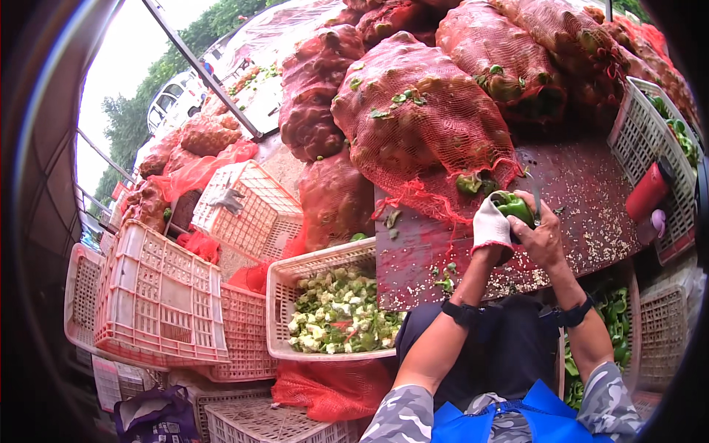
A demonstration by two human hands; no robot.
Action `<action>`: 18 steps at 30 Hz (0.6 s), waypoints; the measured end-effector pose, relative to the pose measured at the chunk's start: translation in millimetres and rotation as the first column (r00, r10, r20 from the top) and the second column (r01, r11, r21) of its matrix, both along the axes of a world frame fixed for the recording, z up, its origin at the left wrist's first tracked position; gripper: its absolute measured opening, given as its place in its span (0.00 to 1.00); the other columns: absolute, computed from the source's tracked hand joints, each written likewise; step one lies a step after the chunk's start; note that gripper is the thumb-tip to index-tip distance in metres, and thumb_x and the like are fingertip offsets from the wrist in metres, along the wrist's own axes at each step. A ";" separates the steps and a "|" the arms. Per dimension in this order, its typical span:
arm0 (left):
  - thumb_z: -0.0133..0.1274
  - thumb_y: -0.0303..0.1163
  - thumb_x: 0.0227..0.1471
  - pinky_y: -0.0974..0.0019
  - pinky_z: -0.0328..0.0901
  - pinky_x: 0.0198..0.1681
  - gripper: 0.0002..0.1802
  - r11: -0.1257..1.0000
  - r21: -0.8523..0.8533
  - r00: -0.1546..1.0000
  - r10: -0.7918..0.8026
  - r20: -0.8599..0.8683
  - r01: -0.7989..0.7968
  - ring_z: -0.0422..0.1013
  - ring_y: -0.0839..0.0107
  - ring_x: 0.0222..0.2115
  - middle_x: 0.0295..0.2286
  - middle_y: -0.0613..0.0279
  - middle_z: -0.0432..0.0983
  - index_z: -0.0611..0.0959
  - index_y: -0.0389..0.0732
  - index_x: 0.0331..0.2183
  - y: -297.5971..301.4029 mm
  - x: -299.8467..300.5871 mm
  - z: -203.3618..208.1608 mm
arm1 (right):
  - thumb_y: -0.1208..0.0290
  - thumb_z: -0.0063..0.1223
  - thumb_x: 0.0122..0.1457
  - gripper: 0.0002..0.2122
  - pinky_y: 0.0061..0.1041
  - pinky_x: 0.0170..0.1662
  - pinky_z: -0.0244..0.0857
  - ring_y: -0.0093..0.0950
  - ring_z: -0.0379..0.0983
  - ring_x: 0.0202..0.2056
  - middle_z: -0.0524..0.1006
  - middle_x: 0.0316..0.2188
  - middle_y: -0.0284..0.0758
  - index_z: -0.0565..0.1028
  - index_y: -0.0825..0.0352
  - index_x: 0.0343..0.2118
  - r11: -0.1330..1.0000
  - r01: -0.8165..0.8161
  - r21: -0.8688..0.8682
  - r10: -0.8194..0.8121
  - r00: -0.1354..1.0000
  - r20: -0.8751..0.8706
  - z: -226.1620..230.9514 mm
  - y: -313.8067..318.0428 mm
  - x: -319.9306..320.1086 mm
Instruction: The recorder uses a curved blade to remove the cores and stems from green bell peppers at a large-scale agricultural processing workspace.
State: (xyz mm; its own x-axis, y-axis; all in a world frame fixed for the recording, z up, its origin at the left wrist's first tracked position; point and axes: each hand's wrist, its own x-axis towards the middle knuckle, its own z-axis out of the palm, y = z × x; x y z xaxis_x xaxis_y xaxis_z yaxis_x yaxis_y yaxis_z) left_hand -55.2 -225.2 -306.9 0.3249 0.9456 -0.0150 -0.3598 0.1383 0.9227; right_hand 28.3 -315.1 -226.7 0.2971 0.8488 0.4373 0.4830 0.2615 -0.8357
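My left hand (490, 225), in a white glove with a red cuff, is closed around a green bell pepper (516, 207) above the board. Bare and curled against the pepper's right side is my right hand (544, 235). A narrow grey knife blade (535, 193) shows at its fingers; the handle is hidden in the grip. Just beyond the hands, green peppers (467, 184) sit at the mouth of a large red mesh sack (421, 111). Pale seeds and green scraps lie scattered over the dark red board (413, 258) under my hands.
A pale crate (281, 336) of pepper cores stands left of the board. Stacked empty crates (159, 295) fill the left side. More full mesh sacks (502, 55) rise behind. At right are a slatted crate (628, 122) and a red flask (648, 193). Green peppers (614, 317) lie low beside my right arm.
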 end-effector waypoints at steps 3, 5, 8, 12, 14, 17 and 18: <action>0.56 0.23 0.42 0.66 0.71 0.40 0.19 0.999 0.045 0.999 -0.031 0.009 0.031 0.76 0.70 0.35 0.32 0.59 0.79 0.79 0.37 0.41 2.1 1.1 9.3 | 0.67 0.62 0.50 0.22 0.29 0.47 0.69 0.28 0.74 0.42 0.77 0.40 0.40 0.75 0.65 0.50 0.996 -0.067 -0.062 0.058 0.990 -0.128 7.9 -3.3 11.0; 0.55 0.21 0.44 0.67 0.72 0.33 0.12 0.954 0.297 0.999 -0.019 -0.051 0.033 0.74 0.73 0.30 0.30 0.63 0.78 0.79 0.39 0.35 19.8 -32.2 -2.4 | 0.63 0.63 0.50 0.22 0.30 0.47 0.68 0.28 0.75 0.39 0.77 0.37 0.39 0.76 0.62 0.49 0.992 -0.079 -0.098 0.074 0.996 -0.052 5.0 7.7 -0.9; 0.51 0.21 0.53 0.66 0.72 0.29 0.07 0.992 0.035 0.991 -0.127 0.050 0.125 0.75 0.73 0.27 0.30 0.64 0.78 0.79 0.42 0.36 3.3 -29.0 37.5 | 0.62 0.64 0.51 0.20 0.29 0.44 0.69 0.26 0.74 0.37 0.76 0.33 0.36 0.78 0.59 0.47 0.984 -0.111 -0.137 0.101 0.992 -0.078 -16.2 17.5 12.6; 0.54 0.24 0.51 0.67 0.71 0.30 0.09 0.809 0.539 0.854 0.093 -0.511 0.234 0.75 0.75 0.28 0.31 0.63 0.80 0.79 0.40 0.38 9.7 -28.1 32.4 | 0.68 0.62 0.54 0.17 0.24 0.40 0.71 0.21 0.74 0.36 0.76 0.34 0.33 0.77 0.61 0.47 0.981 -0.188 -0.050 0.171 0.957 -0.232 -20.5 11.3 23.4; 0.64 0.29 0.42 0.67 0.69 0.31 0.13 0.988 0.054 0.982 -0.134 -0.133 0.143 0.75 0.70 0.27 0.26 0.62 0.79 0.80 0.38 0.32 2.0 -21.7 46.7 | 0.70 0.59 0.56 0.17 0.21 0.38 0.72 0.18 0.74 0.34 0.78 0.34 0.31 0.75 0.67 0.48 0.957 -0.270 -0.103 0.190 0.856 -0.481 -1.3 -0.9 31.3; 0.68 0.32 0.40 0.67 0.69 0.33 0.19 0.989 0.104 0.988 -0.089 -0.128 0.103 0.75 0.70 0.28 0.27 0.63 0.79 0.78 0.38 0.34 31.1 -31.5 -2.9 | 0.73 0.58 0.56 0.16 0.19 0.36 0.72 0.16 0.75 0.33 0.78 0.34 0.30 0.75 0.69 0.48 0.937 -0.333 -0.105 0.209 0.775 -0.596 5.0 -3.1 32.3; 0.68 0.32 0.40 0.67 0.69 0.33 0.19 0.989 0.104 0.988 -0.096 -0.124 0.110 0.75 0.70 0.28 0.27 0.63 0.79 0.78 0.38 0.34 28.4 -26.2 -1.8 | 0.73 0.59 0.56 0.16 0.19 0.36 0.72 0.16 0.75 0.33 0.78 0.34 0.30 0.75 0.69 0.48 0.930 -0.351 -0.107 0.211 0.750 -0.627 5.9 -6.1 37.4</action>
